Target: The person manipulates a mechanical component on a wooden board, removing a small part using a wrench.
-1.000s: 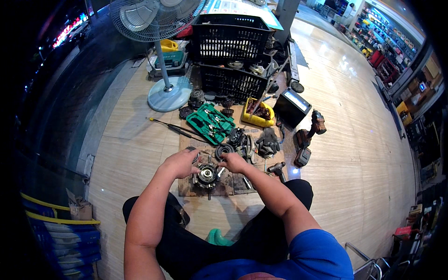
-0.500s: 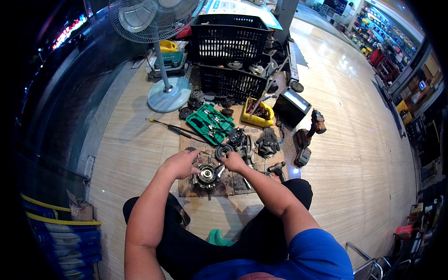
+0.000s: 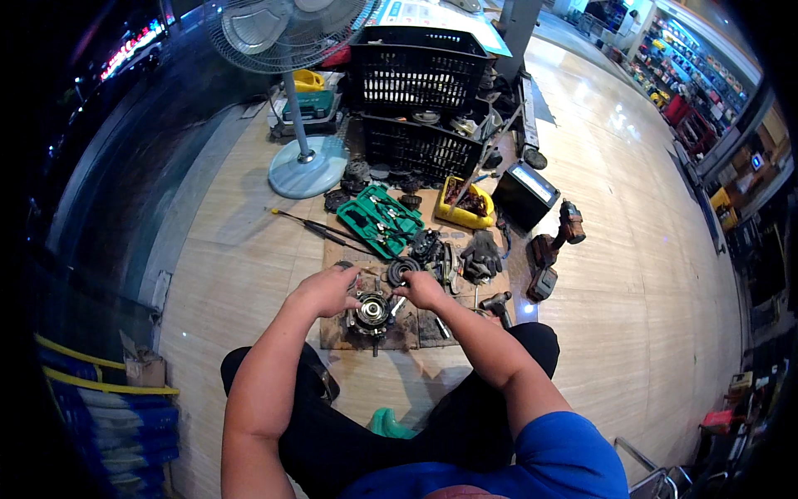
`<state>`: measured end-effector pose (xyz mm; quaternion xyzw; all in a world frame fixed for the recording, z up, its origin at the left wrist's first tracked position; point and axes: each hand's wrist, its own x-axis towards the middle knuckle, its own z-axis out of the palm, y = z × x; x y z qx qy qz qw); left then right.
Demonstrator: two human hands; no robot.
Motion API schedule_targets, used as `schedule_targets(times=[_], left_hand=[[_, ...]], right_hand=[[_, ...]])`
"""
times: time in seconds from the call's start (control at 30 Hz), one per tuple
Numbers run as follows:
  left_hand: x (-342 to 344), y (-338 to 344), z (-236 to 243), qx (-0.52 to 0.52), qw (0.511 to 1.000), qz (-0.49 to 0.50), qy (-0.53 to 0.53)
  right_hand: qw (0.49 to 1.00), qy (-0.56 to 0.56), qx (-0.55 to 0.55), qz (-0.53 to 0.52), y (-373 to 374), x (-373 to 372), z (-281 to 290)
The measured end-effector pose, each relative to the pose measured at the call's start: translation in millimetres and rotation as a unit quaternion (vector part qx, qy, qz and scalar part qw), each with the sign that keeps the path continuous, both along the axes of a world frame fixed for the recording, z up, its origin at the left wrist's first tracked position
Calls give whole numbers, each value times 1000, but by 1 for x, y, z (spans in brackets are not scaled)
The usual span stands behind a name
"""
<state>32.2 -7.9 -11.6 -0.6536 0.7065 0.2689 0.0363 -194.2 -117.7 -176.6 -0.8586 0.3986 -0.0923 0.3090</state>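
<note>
Reaches forward with both bare hands over a stained cardboard sheet point(image 3: 401, 334). Curves the left hand point(image 3: 329, 293) just left of a round metal housing point(image 3: 371, 311), with thumb toward its rim and fingertips at a dark disc point(image 3: 342, 266); cannot tell whether grasping the disc or only touching it. Holds the right hand point(image 3: 423, 290) with fingertips at the near edge of a dark ring point(image 3: 403, 270); cannot tell whether clenched on it or loose. Between the hands, slightly nearer the body and closer to the left: the housing, with bright rings at its centre. Just beyond the right hand: dark metal parts point(image 3: 427, 246); farther to its right, grey gloves point(image 3: 481, 257) and cordless power tools point(image 3: 543, 284). Beyond both hands: an open green tool case point(image 3: 379, 221), a yellow tub point(image 3: 462, 218) and, well apart, black crates point(image 3: 416, 65).
</note>
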Motion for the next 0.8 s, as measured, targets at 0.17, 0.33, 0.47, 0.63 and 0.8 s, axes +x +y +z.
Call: schedule_targets(times=[0.17,0.33,0.47,0.63,0.8], left_hand=[[3,2,-1,3,1000,1,-6],[-2,0,0,-11,1000,3,-2],[0,2,-1,-12,1000,7,-2],[3,2,-5,-12,1000,1,2],[1,-1,-5,-8,1000,0,1]], right_hand=[[995,89,-28,-35,4,5,6],[998,38,-31,-26,-3,2,-19],[997,-34,69,-9,-2,7,-20],[983,-63,154,72,-5,7,-18],[986,-42,110,118,-9,2,-23]])
